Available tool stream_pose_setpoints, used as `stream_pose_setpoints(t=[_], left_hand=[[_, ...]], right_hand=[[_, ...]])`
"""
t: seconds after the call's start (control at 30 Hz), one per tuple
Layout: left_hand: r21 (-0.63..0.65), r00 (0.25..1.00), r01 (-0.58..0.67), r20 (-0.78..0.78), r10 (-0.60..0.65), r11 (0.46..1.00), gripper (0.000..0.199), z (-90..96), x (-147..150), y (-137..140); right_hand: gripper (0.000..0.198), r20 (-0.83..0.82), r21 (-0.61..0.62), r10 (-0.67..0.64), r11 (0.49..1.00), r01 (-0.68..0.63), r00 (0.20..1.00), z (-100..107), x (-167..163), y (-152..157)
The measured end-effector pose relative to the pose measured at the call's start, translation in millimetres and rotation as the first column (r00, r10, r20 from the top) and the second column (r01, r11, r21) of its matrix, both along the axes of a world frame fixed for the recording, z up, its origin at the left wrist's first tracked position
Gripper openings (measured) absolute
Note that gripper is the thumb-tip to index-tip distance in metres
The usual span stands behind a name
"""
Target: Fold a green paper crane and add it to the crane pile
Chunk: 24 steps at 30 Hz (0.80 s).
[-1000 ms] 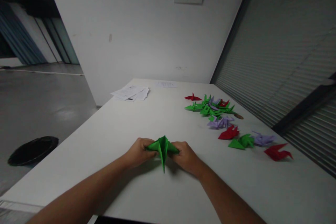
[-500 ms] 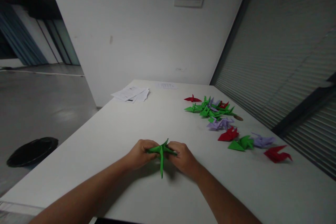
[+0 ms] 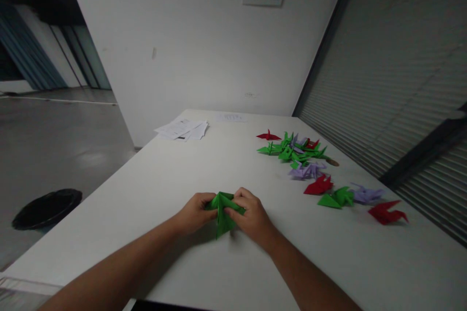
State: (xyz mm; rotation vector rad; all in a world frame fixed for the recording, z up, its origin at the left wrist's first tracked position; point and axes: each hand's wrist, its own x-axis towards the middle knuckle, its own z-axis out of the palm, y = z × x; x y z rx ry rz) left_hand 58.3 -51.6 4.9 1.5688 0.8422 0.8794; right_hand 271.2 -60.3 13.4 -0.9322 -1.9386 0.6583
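Note:
A green origami crane [image 3: 224, 211], one pointed part hanging down toward me, is held just above the white table [image 3: 171, 175]. My left hand [image 3: 197, 212] pinches its left side between thumb and fingers. On the right side, my right hand [image 3: 251, 211] grips the paper, the thumb lying across the front and the fingers bent behind. Parts of the folded paper are hidden by the fingers.
A heap of green, purple and red paper cranes [image 3: 292, 149] lies at the table's right. Nearer are a red crane [image 3: 387, 212] and a green crane [image 3: 337, 198]. Printed sheets [image 3: 180, 129] lie at the far left; a black-lined bin [image 3: 47, 209] stands beside the table.
The green crane has tilted, so its broad folded face now shows instead of its thin spread shape. My right hand has shifted its grip, bringing the thumb onto the front.

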Motion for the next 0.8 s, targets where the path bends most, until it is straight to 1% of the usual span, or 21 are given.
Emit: stream_pose_setpoints(t=[0.07, 0.27, 0.4, 0.43, 0.6, 0.67, 0.8], left_hand=[[-0.009, 1.0, 0.024, 0.016, -0.023, 1.0, 0.034, 0.6, 0.0, -0.2], [-0.076, 0.996, 0.046, 0.076, -0.04, 0.996, 0.044, -1.5, -2.1, -0.5], [-0.121, 0.985, -0.041, 0.159, 0.06, 0.992, 0.049, -2.7, -3.3, -2.1], [-0.125, 0.983, -0.041, 0.173, 0.062, 0.991, 0.049, -2.3, -3.3, -2.6], [-0.142, 0.975, 0.121, 0.205, -0.09, 0.982, 0.051, -0.1, -2.6, -2.9], [-0.145, 0.973, 0.138, 0.207, -0.107, 0.98, 0.048, -0.7, -2.3, -2.2], [-0.151, 0.977, 0.124, 0.192, -0.094, 0.981, 0.043, -2.4, -2.3, -1.5]], right_hand=[[0.017, 0.002, -0.023, -0.025, 0.999, 0.025, 1.0, 0.1, -1.3, -0.4], [0.018, 0.005, -0.075, -0.082, 0.994, 0.082, 0.997, -2.0, -3.5, -0.2], [0.02, 0.021, -0.055, -0.119, 0.991, 0.12, 0.993, -4.3, -3.3, 1.8], [0.02, 0.027, -0.051, -0.125, 0.991, 0.126, 0.992, -4.9, -3.3, 2.4], [0.024, 0.047, -0.046, -0.164, 0.985, 0.166, 0.985, -6.0, -4.0, 4.3], [0.029, 0.062, -0.037, -0.183, 0.982, 0.186, 0.981, -5.5, -3.9, 4.7], [0.038, 0.072, 0.005, -0.252, 0.968, 0.252, 0.965, -5.2, -2.7, 5.5]])
